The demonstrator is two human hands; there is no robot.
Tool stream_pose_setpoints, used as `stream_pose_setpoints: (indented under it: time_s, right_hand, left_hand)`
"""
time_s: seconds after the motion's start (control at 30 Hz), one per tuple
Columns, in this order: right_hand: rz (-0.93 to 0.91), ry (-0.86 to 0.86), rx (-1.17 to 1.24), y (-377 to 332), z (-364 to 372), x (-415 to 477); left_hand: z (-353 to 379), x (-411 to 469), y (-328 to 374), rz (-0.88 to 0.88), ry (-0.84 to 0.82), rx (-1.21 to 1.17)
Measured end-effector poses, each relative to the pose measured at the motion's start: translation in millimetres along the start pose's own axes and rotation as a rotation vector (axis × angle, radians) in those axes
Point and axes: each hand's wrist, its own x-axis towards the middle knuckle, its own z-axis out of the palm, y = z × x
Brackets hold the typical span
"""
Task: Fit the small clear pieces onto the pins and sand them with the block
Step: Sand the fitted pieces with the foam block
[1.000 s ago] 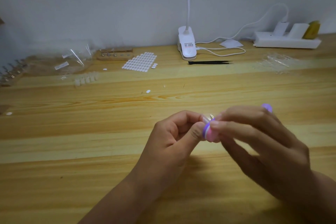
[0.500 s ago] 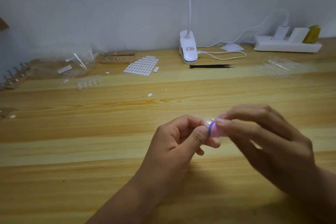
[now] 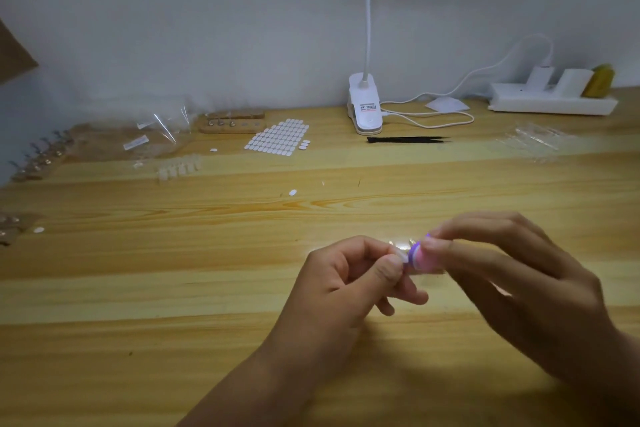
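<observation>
- Pinching a small clear piece between thumb and forefinger, the left hand holds it low over the tabletop, front centre; glare blurs the piece.
- The right hand grips a pink-and-purple block in curled fingertips, its end touching the piece.
- Far back lie a wooden pin holder, a sheet of white ovals, black tweezers and a clip lamp.

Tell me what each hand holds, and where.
The right hand pinches the pink-and-purple block near its working end. The left hand pinches a small pale piece between thumb and forefinger; the exact spot is hidden.
</observation>
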Motion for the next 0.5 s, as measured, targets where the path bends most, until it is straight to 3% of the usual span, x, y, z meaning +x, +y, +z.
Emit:
stream_pose_setpoints:
  time_s: [0.17,0.27,0.43,0.5]
  right_hand:
    - [-0.068,-0.015,0.031,-10,10,-1]
    - [0.007,0.007,0.002,-1,1,1]
    - [-0.067,-0.021,0.027,-11,8,-3]
    - [-0.010,-0.012,-0.008,0,2,-2]
  left_hand:
    - [1,0,0,-0.023,-0.011,-0.037]
    - [0,0,1,-0.020,-0.006,-0.023]
    - [0,-1,1,-0.040,-0.021,-0.012]
    - [0,-1,2,-0.033,-0.020,-0.017]
